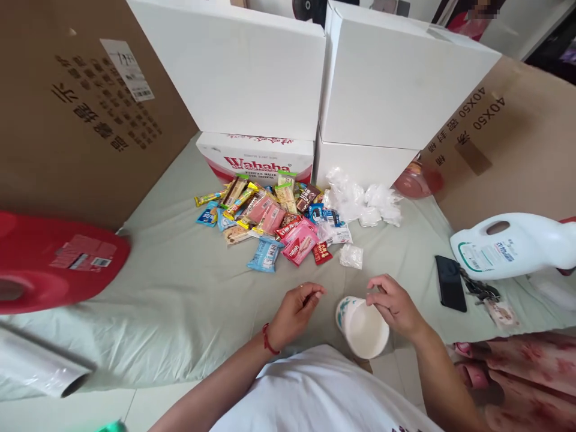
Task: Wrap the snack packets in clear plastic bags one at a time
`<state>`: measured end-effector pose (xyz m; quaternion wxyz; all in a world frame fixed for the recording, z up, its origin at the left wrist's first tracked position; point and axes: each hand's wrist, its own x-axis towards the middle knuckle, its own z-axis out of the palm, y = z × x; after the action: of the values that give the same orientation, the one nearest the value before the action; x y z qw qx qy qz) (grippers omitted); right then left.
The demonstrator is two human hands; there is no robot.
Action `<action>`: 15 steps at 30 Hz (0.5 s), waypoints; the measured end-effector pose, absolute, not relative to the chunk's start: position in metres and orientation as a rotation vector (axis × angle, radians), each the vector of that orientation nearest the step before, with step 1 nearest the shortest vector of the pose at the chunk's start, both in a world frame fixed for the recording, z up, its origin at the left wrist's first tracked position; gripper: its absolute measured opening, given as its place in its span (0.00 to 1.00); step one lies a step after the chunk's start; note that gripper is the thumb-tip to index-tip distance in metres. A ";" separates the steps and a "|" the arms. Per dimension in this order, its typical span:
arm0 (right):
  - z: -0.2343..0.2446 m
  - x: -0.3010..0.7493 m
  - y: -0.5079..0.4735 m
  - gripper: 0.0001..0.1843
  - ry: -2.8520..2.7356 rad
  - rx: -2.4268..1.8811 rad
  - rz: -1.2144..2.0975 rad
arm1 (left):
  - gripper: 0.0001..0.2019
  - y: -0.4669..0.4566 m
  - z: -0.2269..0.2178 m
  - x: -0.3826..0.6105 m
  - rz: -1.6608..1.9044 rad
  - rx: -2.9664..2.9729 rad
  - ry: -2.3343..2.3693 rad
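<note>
A person in a white shirt [306,393] is leaning over a pale green cloth [171,294], both bare hands hovering near a white cup [366,330] with a blue-green pattern — its open mouth facing the wearer at the near edge of the cloth. The right hand [396,306] is hanging at the cup's rim with its fingers bent; whether the fingertips are touching or pinching it, one cannot tell. The left hand [294,312], wearing a red bracelet [269,339] at the wrist, is curling beside the cup, its thumb drawing close to the forefinger; whether anything is caught between them cannot be told.

Beyond the hands, a heap of wrapped snacks [272,216] is lying before a Wahaha carton [261,159] — a blue packet [265,254] and a pink packet [299,241] are sitting at its near side. Crumpled clear bags [362,201] are bunching to the right, a small clear packet [351,256] resting nearer the hands. Farther right, a black phone [450,283] is lying beside a white jug [504,246].
</note>
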<state>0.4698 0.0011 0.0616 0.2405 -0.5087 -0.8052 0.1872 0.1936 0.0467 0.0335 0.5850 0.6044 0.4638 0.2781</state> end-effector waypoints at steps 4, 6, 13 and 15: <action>0.056 0.484 0.020 0.16 -2.230 -1.484 0.599 | 0.19 0.050 0.027 0.187 0.715 1.385 1.230; 0.052 0.490 0.021 0.15 -2.109 -1.560 0.540 | 0.18 0.049 0.022 0.177 0.714 1.347 1.308; 0.067 0.542 -0.030 0.47 -1.837 -1.771 0.710 | 0.18 0.024 0.002 0.135 0.635 1.225 1.519; 0.073 0.542 -0.047 0.47 -1.887 -1.887 0.922 | 0.19 0.023 -0.001 0.131 0.610 1.246 1.522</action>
<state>0.5419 -0.0469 0.0725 0.1586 -0.6599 -0.6599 0.3224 0.1313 0.0225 -0.0014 0.5151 0.5185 0.6335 0.2540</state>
